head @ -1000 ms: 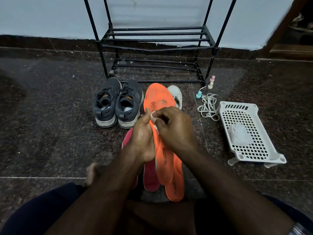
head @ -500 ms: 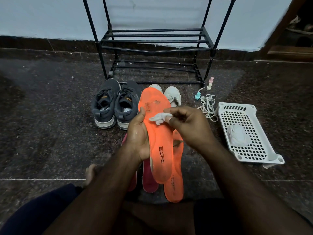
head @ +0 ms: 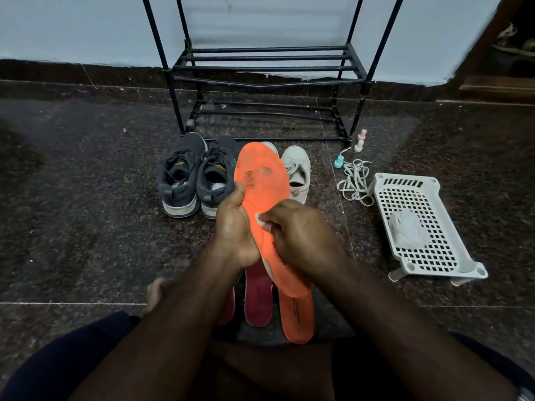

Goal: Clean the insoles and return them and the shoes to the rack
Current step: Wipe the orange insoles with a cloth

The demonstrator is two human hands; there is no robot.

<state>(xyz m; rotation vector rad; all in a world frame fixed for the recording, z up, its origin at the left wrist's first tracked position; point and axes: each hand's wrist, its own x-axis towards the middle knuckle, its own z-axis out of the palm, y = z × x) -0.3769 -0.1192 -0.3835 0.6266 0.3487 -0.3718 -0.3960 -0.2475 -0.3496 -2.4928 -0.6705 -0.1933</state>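
My left hand (head: 236, 230) grips an orange insole (head: 262, 180) by its left edge and holds it up, with dark smudges near the toe. Against the insole's middle my right hand (head: 298, 235) presses a small white wipe (head: 260, 219). A second orange insole (head: 298, 316) and two maroon insoles (head: 257, 296) lie on the floor below my hands. A pair of dark grey sneakers (head: 198, 178) stands to the left. A white pair of shoes (head: 296, 169) is partly hidden behind the raised insole. The black metal rack (head: 266, 79) stands at the wall.
A white perforated plastic basket (head: 419, 227) with a pale bundle inside sits upturned at the right. Tangled white laces (head: 354, 180) and small pastel pegs (head: 359, 141) lie beside the rack's right leg. My foot (head: 155, 293) rests on the dark speckled floor.
My right hand slid the wipe from the insole's upper part down and left to its middle. The insole's toe tilted to the right, covering more of the white shoes.
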